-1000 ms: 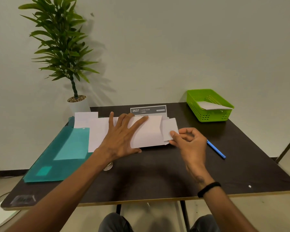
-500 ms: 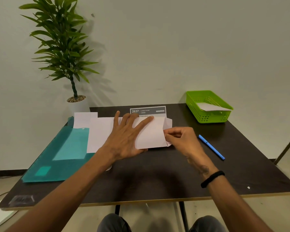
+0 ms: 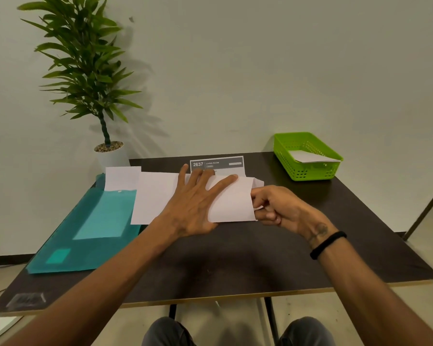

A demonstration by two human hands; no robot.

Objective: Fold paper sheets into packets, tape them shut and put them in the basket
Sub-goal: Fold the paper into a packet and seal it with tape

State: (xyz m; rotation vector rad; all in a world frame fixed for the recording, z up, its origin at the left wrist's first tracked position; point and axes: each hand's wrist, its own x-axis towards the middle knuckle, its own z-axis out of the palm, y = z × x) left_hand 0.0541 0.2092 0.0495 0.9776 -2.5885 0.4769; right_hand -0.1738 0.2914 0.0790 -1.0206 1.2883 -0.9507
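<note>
Although our left hand [image 3: 198, 208] lies flat with fingers spread on the white paper sheet [image 3: 231, 203], it covers the sheet's middle, so we cannot make out the folds beneath it. Our right hand [image 3: 276, 208] has its fingers curled round the sheet's right end, pinching a folded flap; the fingertips are tucked under the paper and hidden. The sheet lies near the far edge of the dark surface [image 3: 235, 258], about midway along it.

Behind the sheet a printed card [image 3: 216, 164] reading 2637 is partly covered by paper and fingers, and its smaller text is too fine to read. The green basket [image 3: 308, 171] stands at the far right corner with one white packet [image 3: 310, 156] inside. A teal folder [image 3: 85, 228] with a loose white sheet [image 3: 122, 177] at its far end occupies the left side. A potted plant [image 3: 90, 71] stands behind the far left corner. A dark taped patch [image 3: 26, 299] at the near left corner is too blurred to identify.
</note>
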